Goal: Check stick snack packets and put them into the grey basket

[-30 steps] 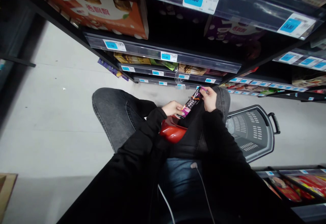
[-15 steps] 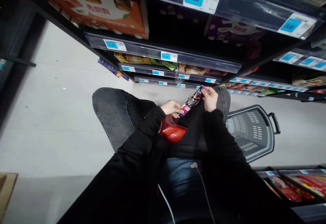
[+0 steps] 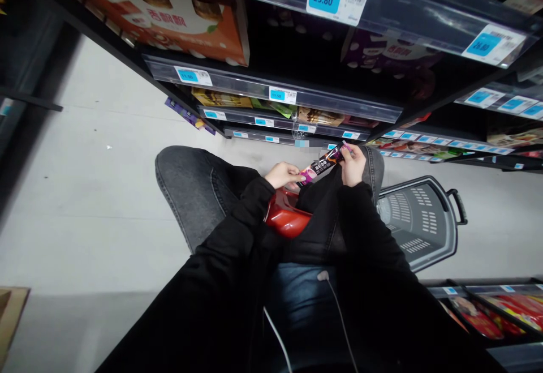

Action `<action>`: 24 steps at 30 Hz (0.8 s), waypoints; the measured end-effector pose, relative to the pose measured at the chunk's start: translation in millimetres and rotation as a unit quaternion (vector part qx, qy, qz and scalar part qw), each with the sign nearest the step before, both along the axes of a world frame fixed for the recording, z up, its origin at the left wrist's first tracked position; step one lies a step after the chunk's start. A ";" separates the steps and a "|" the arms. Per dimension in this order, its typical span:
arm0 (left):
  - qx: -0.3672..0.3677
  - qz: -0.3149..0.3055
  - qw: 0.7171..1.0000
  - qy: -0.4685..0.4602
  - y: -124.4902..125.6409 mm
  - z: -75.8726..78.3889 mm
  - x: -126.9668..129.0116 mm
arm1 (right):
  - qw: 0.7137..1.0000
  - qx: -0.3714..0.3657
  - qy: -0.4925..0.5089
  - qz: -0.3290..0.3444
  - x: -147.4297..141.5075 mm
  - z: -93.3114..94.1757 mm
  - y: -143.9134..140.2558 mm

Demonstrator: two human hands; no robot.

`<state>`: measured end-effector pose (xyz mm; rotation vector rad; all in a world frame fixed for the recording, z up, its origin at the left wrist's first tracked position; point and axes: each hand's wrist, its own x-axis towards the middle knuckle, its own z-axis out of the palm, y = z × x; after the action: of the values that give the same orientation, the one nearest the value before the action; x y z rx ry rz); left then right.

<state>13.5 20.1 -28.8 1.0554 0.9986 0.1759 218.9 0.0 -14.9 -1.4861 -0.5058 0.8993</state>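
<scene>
A slim black-and-purple stick packet [image 3: 321, 165] is stretched between my hands, in front of the shelves. My left hand [image 3: 285, 175] pinches its lower left end, near a pink patch with a picture. At the upper right end, my right hand [image 3: 352, 163] has its fingers closed on the packet. The packet slants, higher on the right. Below my left hand, a glossy red object [image 3: 288, 214] sits between my bent legs; its kind I cannot tell.
A grey shopping basket [image 3: 424, 220] stands on the floor at the right. Ahead rises a dark shelf unit [image 3: 271, 78] with price labels and an orange box [image 3: 186, 16]. Packaged goods [image 3: 479, 316] fill a rack at lower right. Earphone wires [image 3: 339, 311] hang over my lap.
Both hands keep hold of the packet. It has turned slightly, so more of its printed face shows, and my right hand has shifted a little to the right.
</scene>
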 end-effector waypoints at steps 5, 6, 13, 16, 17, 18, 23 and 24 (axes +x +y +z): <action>0.097 0.148 0.984 0.020 8.5 -10.8 -3.9 | 1.000 0.003 0.026 -0.011 0.3 3.3 -0.4; 0.102 0.178 0.978 0.021 9.7 -13.4 -4.0 | 1.000 0.000 0.028 -0.011 -0.1 4.1 -0.7; 0.094 0.294 0.951 -0.009 9.9 -16.5 -1.0 | 0.999 0.000 0.049 -0.011 -2.2 9.7 -1.7; 0.095 0.297 0.950 -0.022 8.7 -10.0 -1.4 | 0.999 0.007 0.051 -0.003 -1.1 9.6 -1.6; 0.082 0.291 0.953 -0.030 8.5 -7.5 -1.9 | 0.999 0.010 0.052 -0.001 -0.7 9.3 -1.5; 0.061 0.283 0.956 -0.044 8.4 -4.8 -2.7 | 0.998 0.013 0.054 0.001 -0.4 8.8 -1.4; -0.120 0.252 0.946 -0.166 10.0 8.0 -8.2 | 0.996 0.037 0.084 0.014 1.2 7.1 -0.2; -0.159 0.233 0.943 -0.179 10.3 9.5 -9.1 | 0.995 0.040 0.092 0.023 1.8 7.2 -0.1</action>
<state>4.4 30.4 -19.4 0.4554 0.8900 0.5561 220.6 -0.1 -7.8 -1.3092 -0.4365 1.0299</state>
